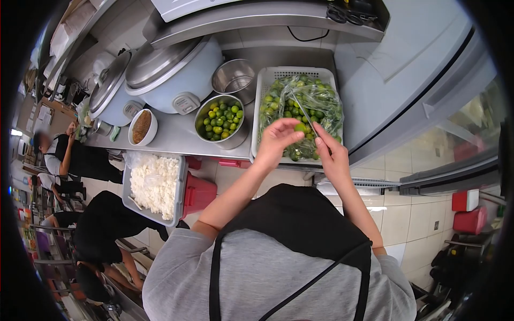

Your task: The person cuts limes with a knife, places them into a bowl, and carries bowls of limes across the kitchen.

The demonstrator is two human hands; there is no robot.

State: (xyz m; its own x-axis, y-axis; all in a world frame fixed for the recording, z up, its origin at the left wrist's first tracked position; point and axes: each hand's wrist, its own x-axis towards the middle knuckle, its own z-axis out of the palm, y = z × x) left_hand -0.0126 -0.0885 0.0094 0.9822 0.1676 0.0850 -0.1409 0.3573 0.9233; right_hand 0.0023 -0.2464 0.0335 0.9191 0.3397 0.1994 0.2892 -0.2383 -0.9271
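Observation:
A small green citrus fruit (300, 128) is pinched between the fingertips of my left hand (278, 142). My right hand (333, 156) grips a knife (304, 111) by its handle, the blade pointing up and away over the fruit. Both hands are above the near part of a white perforated tray (258, 115), close together. In the tray lies a clear plastic bag (327, 101) among many green citrus fruits. Left of the tray, a round steel pot (231, 142) holds green and yellowish citrus fruits (217, 120).
An empty steel pot (234, 80), two large cookers (176, 80) and a white bowl of brown food (142, 127) stand on the counter. Below is a tub of white rice (155, 187). Several people in dark aprons are at the left. A grey cabinet (399, 64) stands right.

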